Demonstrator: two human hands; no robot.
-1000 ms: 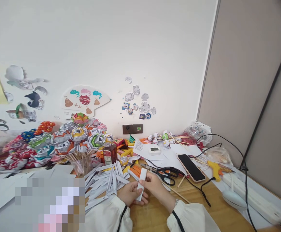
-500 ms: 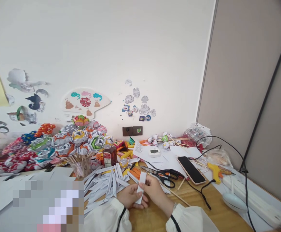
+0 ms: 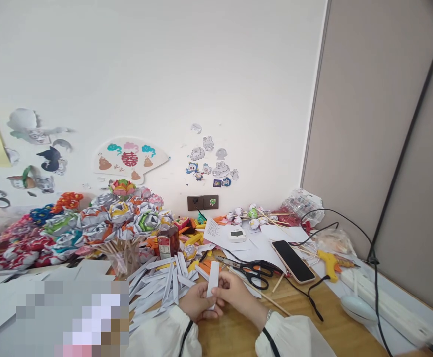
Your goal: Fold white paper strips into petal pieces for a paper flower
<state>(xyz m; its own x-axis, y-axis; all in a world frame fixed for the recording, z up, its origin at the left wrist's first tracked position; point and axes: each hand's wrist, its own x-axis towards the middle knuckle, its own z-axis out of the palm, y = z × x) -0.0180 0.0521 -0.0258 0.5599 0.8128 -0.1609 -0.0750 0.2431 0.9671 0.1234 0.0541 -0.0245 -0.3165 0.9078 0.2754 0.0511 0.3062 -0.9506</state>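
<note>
A narrow white folded paper strip (image 3: 213, 279) stands nearly upright between my two hands, low in the middle of the view. My left hand (image 3: 197, 302) grips it from the left, with the thumb on its face. From the right, my right hand (image 3: 233, 292) pinches its lower edge between thumb and fingers. The strip's bottom end is partly hidden by my fingers. Just left of my hands lies a heap of similar white folded paper strips (image 3: 164, 285). Black-handled scissors (image 3: 255, 272) rest open behind my right hand.
Paper flowers (image 3: 121, 213) on sticks crowd the back left. Right of my hands are a phone (image 3: 293, 261), a yellow glue gun (image 3: 329, 264), cables, a white computer mouse (image 3: 357, 310) and a power strip (image 3: 391, 307). A small white timer (image 3: 237, 235) sits on paper near the wall.
The paper strip has tilted more upright and shifted slightly left. My right thumb and fingers have moved a little lower and left along it. The whole view has shifted slightly.
</note>
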